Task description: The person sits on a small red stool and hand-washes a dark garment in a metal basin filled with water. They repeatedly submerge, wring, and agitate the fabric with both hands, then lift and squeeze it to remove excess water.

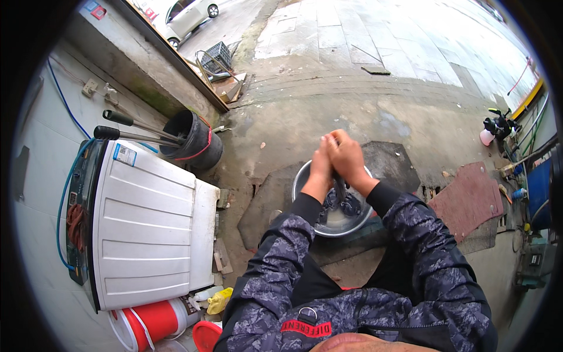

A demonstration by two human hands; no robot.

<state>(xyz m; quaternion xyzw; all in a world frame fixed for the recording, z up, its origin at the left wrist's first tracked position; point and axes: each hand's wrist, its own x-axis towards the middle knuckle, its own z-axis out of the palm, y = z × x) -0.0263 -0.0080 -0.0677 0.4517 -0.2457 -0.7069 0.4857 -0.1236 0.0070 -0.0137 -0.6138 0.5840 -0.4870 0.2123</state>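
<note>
My left hand (322, 162) and my right hand (346, 155) are pressed together over a round metal basin (298, 190). A dark wet cloth (340, 188) hangs down from between them, its upper part hidden by my fingers. More dark fabric (351, 206) lies in the basin, in cloudy greyish water (336, 218). The basin stands on dark floor mats (268, 207) in front of my knees.
To the left stands a white washing machine (147, 224). Beyond it, a black bucket (204, 145) holds long-handled tools. Red-and-white buckets (151, 323) and a yellow bottle (220, 300) sit at lower left. A reddish mat (468, 198) and a spray bottle (487, 137) are at right.
</note>
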